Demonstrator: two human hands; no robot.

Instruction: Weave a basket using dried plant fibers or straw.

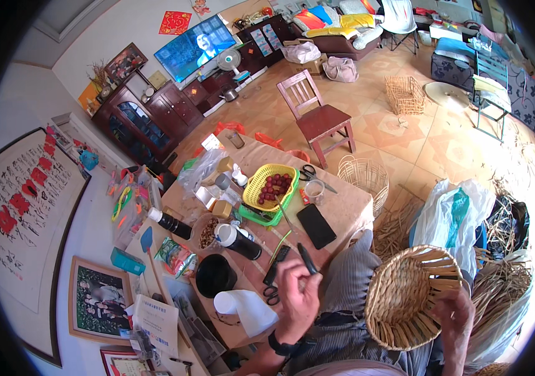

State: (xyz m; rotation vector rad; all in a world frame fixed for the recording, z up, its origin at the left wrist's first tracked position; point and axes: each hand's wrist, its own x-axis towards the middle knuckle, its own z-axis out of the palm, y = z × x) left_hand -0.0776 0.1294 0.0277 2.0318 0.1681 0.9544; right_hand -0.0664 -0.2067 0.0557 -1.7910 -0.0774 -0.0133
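My left hand (297, 291) is closed, raised by the near table edge, with a slim black pen-shaped tool (307, 258) at its fingers; its exact kind is unclear. Over my lap, a round basket (400, 294) of braided straw-coloured strips lies tilted, its open side turned to the right. Flat strips stand up as spokes around that side. My right hand (454, 310) grips the basket at its right edge, fingers partly hidden among the spokes. A black phone (316, 226) lies on the table beyond my left hand, and dark-handled scissors (270, 295) lie beside it.
The table (350, 210) carries a yellow basket (270, 188) of red fruit, larger scissors (310, 175), a black-bodied bottle (239, 241) and a black pot (215, 276). Bags and bundles of dry strips (499, 282) crowd my right. A wooden chair (317, 119) stands beyond the table.
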